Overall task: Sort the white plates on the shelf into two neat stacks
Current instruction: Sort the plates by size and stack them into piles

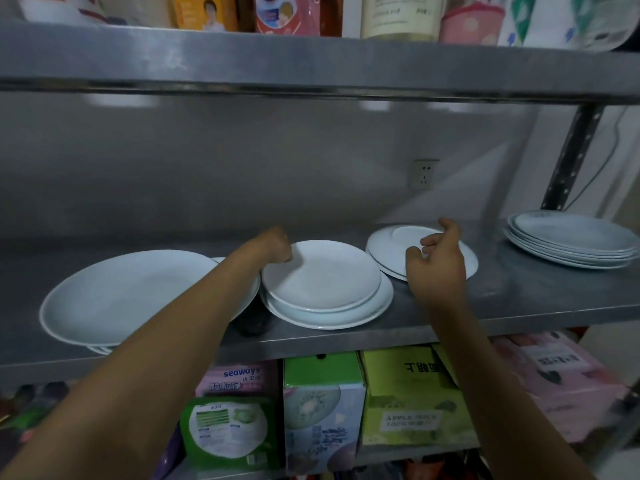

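Left hand (277, 245) curls on the smooth round plate's (320, 275) rim, centre frame; right hand (438, 261) hangs loosely open above the steel shelf (519, 296).

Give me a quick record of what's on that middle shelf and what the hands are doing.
shelf: grey metal
far-left plate: large, white, more under it
centre pile: smaller plate on a wider one
right-centre pile: plates behind the right hand
far-right stack: several plates
left hand: at the centre pile's back rim; grip unclear
right hand: fingers loosely curled, holding nothing
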### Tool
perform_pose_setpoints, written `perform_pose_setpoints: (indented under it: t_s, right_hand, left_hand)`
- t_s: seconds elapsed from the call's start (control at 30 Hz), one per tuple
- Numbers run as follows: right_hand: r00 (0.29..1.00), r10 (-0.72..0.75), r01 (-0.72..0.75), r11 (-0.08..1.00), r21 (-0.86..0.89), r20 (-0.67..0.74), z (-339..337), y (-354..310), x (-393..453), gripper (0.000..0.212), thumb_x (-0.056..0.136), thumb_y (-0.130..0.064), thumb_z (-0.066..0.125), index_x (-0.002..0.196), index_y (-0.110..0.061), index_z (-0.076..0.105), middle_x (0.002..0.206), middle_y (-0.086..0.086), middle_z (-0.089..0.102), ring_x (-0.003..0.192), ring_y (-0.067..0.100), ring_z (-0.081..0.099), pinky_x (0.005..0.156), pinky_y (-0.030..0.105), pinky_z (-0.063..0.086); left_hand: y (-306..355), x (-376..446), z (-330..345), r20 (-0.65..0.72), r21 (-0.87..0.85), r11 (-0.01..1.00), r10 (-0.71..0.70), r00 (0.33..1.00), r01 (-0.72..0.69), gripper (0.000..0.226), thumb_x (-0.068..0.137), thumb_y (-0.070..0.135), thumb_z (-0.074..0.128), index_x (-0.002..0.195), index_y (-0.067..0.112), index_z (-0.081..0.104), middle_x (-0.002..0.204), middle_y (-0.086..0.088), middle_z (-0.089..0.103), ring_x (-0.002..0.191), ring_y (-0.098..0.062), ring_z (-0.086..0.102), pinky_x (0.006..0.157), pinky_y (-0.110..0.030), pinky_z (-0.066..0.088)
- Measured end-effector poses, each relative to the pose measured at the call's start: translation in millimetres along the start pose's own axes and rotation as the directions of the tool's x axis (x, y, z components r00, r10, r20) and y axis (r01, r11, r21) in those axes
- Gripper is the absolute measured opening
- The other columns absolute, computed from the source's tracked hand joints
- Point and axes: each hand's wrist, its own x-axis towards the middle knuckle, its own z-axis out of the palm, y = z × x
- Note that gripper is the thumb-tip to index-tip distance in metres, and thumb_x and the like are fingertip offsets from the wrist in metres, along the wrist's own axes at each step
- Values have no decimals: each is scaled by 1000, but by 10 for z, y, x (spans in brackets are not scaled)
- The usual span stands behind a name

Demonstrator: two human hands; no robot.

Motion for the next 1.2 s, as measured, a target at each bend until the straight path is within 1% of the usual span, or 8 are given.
perform_pose_setpoints:
  t_s: [0.17,0.3,0.43,0.6,0.73,0.9,1.0,1.2]
  right_hand:
    - [1000,8,-8,1000,-6,-18,-37,27,-22,58,85,-14,54,139,-15,32,109,3,56,91,21,56,82,38,48]
    - [999,29,-30,999,-16,-27,-83,76,-40,57,86,-14,54,139,-15,33,108,1,55,90,20,56,79,35,46]
    - [997,37,-39,999,-34,-61,-179,189,-34,49,85,-13,54,133,-17,41,104,-1,55,85,18,54,76,30,41]
    - [990,104,-114,988,-107,-91,-400,447,40,47,85,-13,50,131,-20,43,104,0,56,88,20,55,78,33,44]
    - [975,191,-206,968,-142,-112,-534,606,129,43,85,-7,46,127,-15,44,105,6,58,96,26,57,82,39,47]
    - [959,272,-284,909,-304,-82,-595,851,223,52,83,-9,48,134,-16,41,123,12,59,111,30,56,93,44,48]
    - [960,271,-279,904,-324,-70,-587,887,258,48,81,-11,52,128,-16,44,117,11,62,107,31,58,88,41,49]
    - [974,201,-225,899,-377,-103,-623,982,246,39,88,-12,48,126,-13,48,120,12,62,110,31,57,87,36,44]
  left_hand:
    - [6,1,19,-42,46,999,-23,999,25,19,78,10,61,62,5,52,95,-24,64,85,-34,63,64,-34,46]
    - [162,-24,10,-193,46,999,25,981,-17,18,80,13,61,95,2,61,104,-14,62,95,-36,61,69,-33,44]
    - [675,-77,22,-297,93,972,235,925,-216,14,82,16,59,86,6,67,96,-19,68,93,-38,64,74,-36,49]
    - [1397,-243,125,-171,26,872,486,857,-489,24,84,26,62,104,15,69,112,-12,66,105,-31,60,89,-38,49]
    - [1817,-255,294,8,160,778,614,789,-607,48,87,34,63,131,16,55,136,-10,51,122,-29,48,100,-38,41]
    - [2164,-78,585,236,329,804,439,867,-496,86,77,56,67,143,14,33,142,-13,41,129,-33,38,102,-43,38]
    - [2250,-67,638,265,356,801,408,874,-482,74,78,47,70,135,7,43,132,-15,50,119,-32,48,90,-36,41]
    - [2352,-120,672,194,441,720,505,841,-535,46,80,34,69,117,9,58,113,-11,61,98,-26,59,72,-30,41]
